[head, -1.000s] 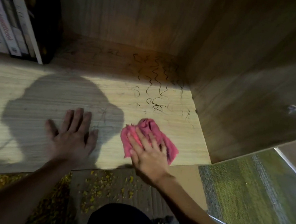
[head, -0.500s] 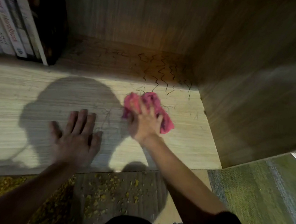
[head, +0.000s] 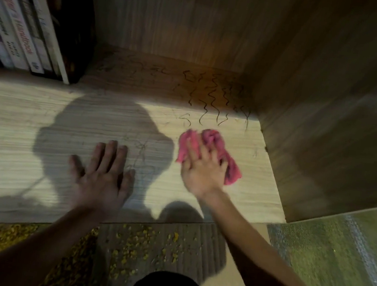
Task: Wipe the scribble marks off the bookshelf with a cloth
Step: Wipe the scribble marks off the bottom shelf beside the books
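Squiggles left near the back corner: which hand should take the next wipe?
Right. The right hand presses the pink cloth just short of the squiggles; the left hand lies flat, empty and farther off.

- The shelf board (head: 11,141) runs across from 9 to 3 o'clock. The back panel (head: 176,18) stands behind it at 12, and the side panel (head: 333,115) closes its right end at 2.
- Books (head: 24,20) stand on the board at 10 o'clock.
- Scribble marks (head: 213,97) lie on the board at 1 o'clock, in the back right corner, just behind the cloth (head: 212,139).
- The cloth lies on the board under the right hand (head: 202,172).
- The left hand (head: 101,178) rests on the board at 8 o'clock from the cloth, apart from it.
- Crumbs (head: 138,245) lie on the floor before the board at 6, and a rug (head: 336,263) lies at 4.
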